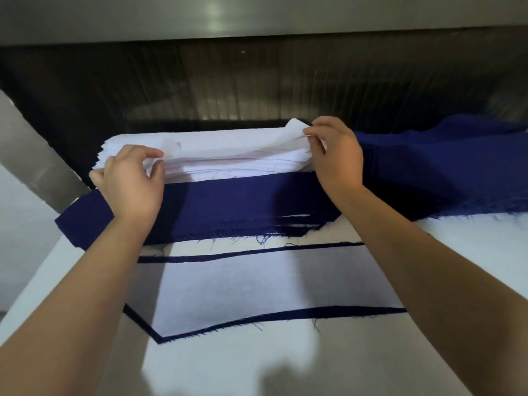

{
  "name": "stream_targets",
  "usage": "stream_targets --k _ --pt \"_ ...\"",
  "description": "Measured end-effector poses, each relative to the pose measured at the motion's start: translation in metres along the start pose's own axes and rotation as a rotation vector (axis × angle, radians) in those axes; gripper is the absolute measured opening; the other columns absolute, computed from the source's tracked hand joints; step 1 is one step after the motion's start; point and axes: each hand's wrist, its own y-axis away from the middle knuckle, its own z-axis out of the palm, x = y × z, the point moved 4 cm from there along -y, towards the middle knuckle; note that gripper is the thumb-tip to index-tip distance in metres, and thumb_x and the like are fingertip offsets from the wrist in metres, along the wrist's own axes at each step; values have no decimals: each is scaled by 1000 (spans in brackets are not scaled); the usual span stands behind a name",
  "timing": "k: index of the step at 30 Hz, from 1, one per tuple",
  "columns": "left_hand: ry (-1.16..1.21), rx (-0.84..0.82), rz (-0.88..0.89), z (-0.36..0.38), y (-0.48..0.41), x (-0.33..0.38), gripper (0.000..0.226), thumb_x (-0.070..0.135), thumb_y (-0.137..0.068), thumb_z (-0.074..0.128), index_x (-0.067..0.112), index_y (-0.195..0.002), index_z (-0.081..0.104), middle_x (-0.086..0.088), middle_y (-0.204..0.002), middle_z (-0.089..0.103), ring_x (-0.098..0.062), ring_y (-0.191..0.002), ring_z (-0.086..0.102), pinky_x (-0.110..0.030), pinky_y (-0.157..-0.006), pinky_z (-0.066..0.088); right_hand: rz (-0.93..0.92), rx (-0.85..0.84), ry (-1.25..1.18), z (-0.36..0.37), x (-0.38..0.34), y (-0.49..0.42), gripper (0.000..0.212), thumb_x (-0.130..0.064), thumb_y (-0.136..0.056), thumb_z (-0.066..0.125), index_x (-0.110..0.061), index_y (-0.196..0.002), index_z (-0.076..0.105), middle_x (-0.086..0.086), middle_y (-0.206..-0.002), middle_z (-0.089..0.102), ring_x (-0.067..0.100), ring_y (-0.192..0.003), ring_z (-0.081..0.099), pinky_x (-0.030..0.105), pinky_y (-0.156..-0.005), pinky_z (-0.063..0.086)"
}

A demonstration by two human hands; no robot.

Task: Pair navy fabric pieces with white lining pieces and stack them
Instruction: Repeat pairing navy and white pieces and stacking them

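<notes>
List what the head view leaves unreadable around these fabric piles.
- Head view, white lining stack: piece count, layers too thin; left hand hides its left corner.
- Head view, navy pile at right: cut off by frame edge.
- Head view, paired stack in front: top lining covers everything beneath.
- Head view, right hand: covers the lining stack's right end.

No text, label, brand, number or sign is showing legibly here: nothing readable is appearing on the white lining pieces (228, 144), the navy fabric pieces (228, 204) or the worktop (257, 361).
</notes>
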Motion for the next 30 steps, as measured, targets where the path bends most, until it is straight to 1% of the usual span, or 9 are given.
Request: stream_targets --k 3,6,9,11,13,17,21,25,30 --pt "112 6 -8 -8 10 2 18 14 -95 56 9 -105 70 -8 -117 64 -26 -104 57 -31 -86 39 67 -11 -201 -11 2 8 20 -12 -94 53 -11 -108 67 -3 -131 52 7 -94 56 14 -82 44" --pt "143 -4 -51 -13 21 6 16 16 -95 56 11 -104 69 -6 -119 60 -20 -96 54 -25 -79 35 123 -22 -406 -20 1 21 16 -11 -95 52 -22 -99 62 -11 -134 45 6 -63 63 9 -59 46" --pt "195 -36 -73 -18 35 11 12 16 -95 57 13 -102 66 -5 -122 54 -18 -76 54 -30 -77 42 169 -15 -546 -31 2 37 24 -10 -96 49 -32 -94 56 -22 -130 40 4 -70 67 10 -47 44" --pt "258 -53 -62 -24 46 14 7 16 -95 56 17 -99 62 -2 -123 50 -19 -61 61 -33 -74 48 174 -25 -619 -39 5 49 20 -7 -96 48 -23 -104 58 -24 -125 44 6 -79 68 14 -45 46" --pt "315 -64 -37 -30 57 16 7 15 -96 55 22 -95 58 2 -120 48 -4 -55 61 -23 -69 47 157 -34 -656 -50 9 62 21 -4 -95 48 -19 -105 58 -22 -122 47 8 -85 68 16 -47 49" --pt "385 -101 34 -43 79 16 10 12 -94 57 21 -93 58 9 -111 47 -7 -70 64 -20 -72 47 66 -55 -647 -74 17 91 37 4 -92 46 -33 -92 55 -9 -124 53 10 -88 68 18 -51 51" --pt "433 -189 94 -52 100 11 22 5 -85 66 25 -81 60 9 -100 57 11 -88 55 -4 -71 42 11 -50 -503 -95 32 116 41 6 -89 50 -35 -86 56 -17 -119 52 7 -75 60 21 -53 53" --pt "432 -286 143 -53 117 9 27 -1 -81 70 23 -76 58 15 -98 60 12 -91 53 -3 -71 40 -39 -83 -371 -110 42 132 28 11 -84 54 -16 -83 62 -3 -113 57 5 -81 59 27 -57 51" --pt "474 -340 176 -55 133 11 10 8 -82 72 10 -77 63 11 -96 63 11 -91 53 -5 -77 38 -94 -188 -238 -120 50 143 21 5 -74 51 -8 -73 68 7 -97 65 7 -75 57 13 -56 40"
